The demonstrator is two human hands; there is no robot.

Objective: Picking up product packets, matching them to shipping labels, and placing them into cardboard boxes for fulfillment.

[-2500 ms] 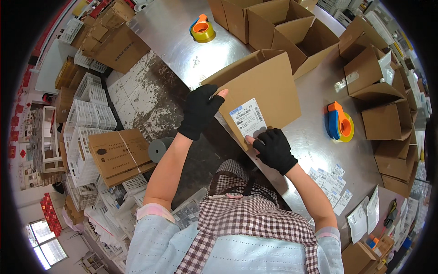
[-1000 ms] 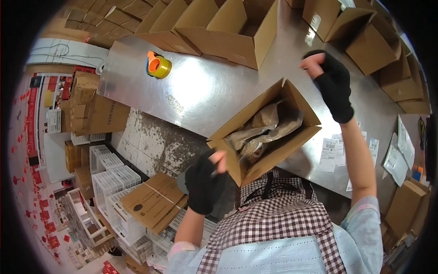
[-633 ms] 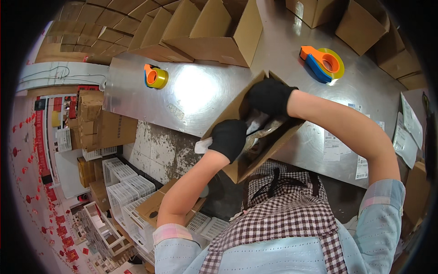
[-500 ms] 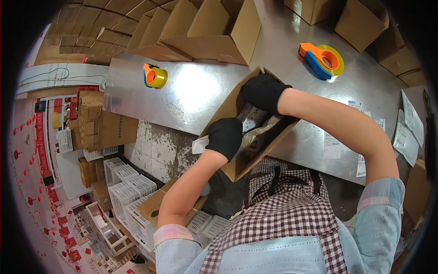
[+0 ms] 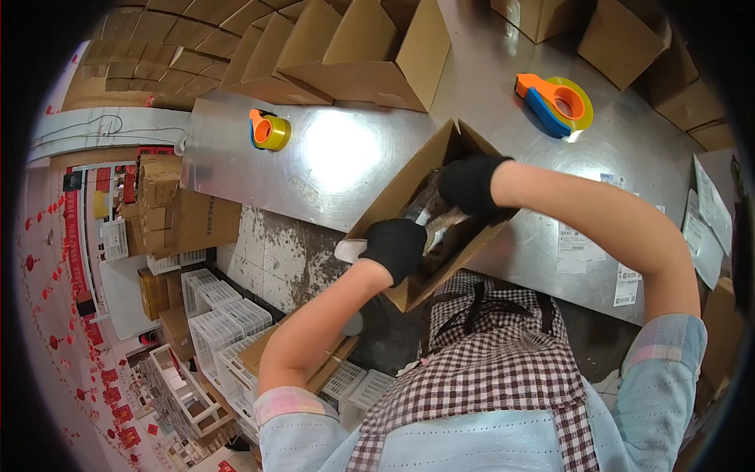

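Observation:
An open cardboard box (image 5: 402, 187) stands tilted across the table's near edge, against my apron. Both of my hands wear black gloves and reach into it. My left hand (image 5: 395, 250) is closed over the box's left side, and a flat white piece (image 5: 350, 250) sticks out from under it. Over the far right part of the opening, my right hand (image 5: 476, 186) curls downward with its fingertips hidden. Between the gloves shows a shiny clear plastic packet (image 5: 431, 219); its contents are too unclear to name.
Two tape dispensers, one small (image 5: 270, 130) and one larger (image 5: 557, 105), lie on the metal table (image 5: 503, 138). Open cardboard boxes (image 5: 370, 59) line the back. Printed labels (image 5: 572, 248) lie at right. White plastic crates (image 5: 228, 326) stand on the floor at left.
My right hand has moved slightly right and nearer to me within the box. The left hand has shifted a little right and down. The packet between them has changed shape.

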